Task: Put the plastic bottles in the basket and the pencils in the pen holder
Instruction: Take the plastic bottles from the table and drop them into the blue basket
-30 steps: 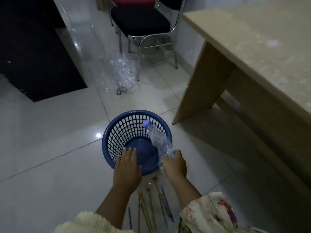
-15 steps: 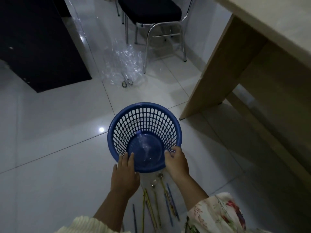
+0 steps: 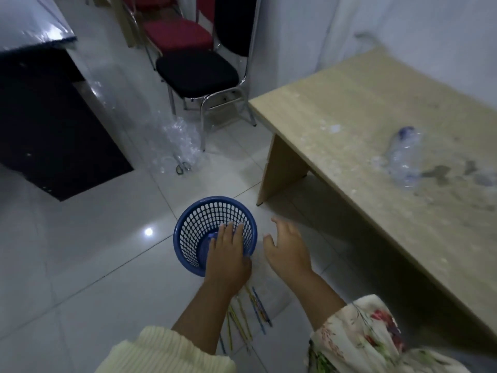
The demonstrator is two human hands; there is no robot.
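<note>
Head view: a blue perforated plastic basket (image 3: 193, 232) is seen standing on the white tiled floor (image 3: 80, 251), near the leg of a light wooden table (image 3: 336, 111). The left hand (image 3: 228, 254) is laid over the basket's near rim, fingers extended and reaching into the opening; whether anything is held beneath it cannot be told. The right hand (image 3: 287, 249) is held just beside the basket, apart from it, fingers spread and open, with nothing in its grasp. A crumpled clear plastic bottle (image 3: 403, 154) with a blue cap is seen lying on its side on the tabletop, well apart from the basket. Several pencils (image 3: 258, 310), yellow and blue, are scattered on the floor between the forearms, just behind the basket. Whether a bottle lies inside the basket cannot be made out, since its bottom is covered by the left hand. A black-seated chair (image 3: 196, 74) and a heap of clear plastic wrap (image 3: 180, 141) are seen further off.
</note>
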